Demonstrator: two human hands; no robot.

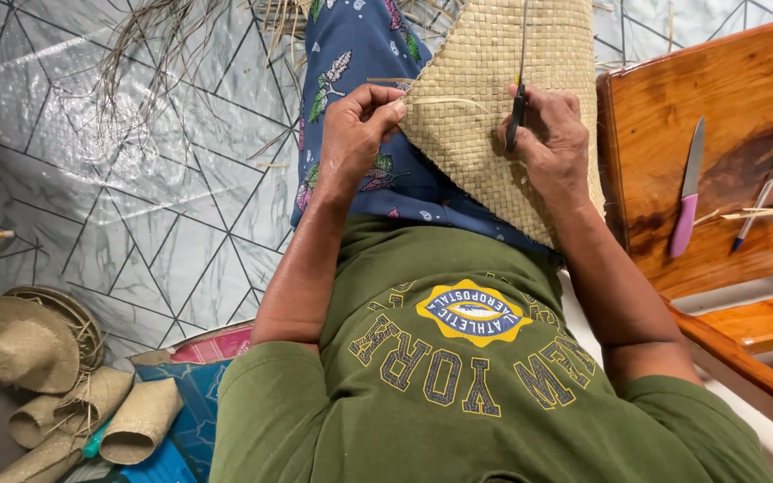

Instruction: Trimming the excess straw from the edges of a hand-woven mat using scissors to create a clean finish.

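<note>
A tan woven straw mat [503, 80] lies over my lap on blue flowered cloth [360, 54]. My left hand [357, 134] pinches the mat's left edge, where a loose pale strand [449, 101] comes across. My right hand [549, 139] rests on the mat and grips a slim dark tool with a yellow band [516, 112], its tip pressed into the weave.
A wooden bench [717, 116] at the right carries a knife with a purple handle [687, 192] and a pen [751, 215]. Woven hats and rolled straw pieces [55, 376] lie at the lower left on the patterned floor. Loose dry fibres [154, 36] trail at the top.
</note>
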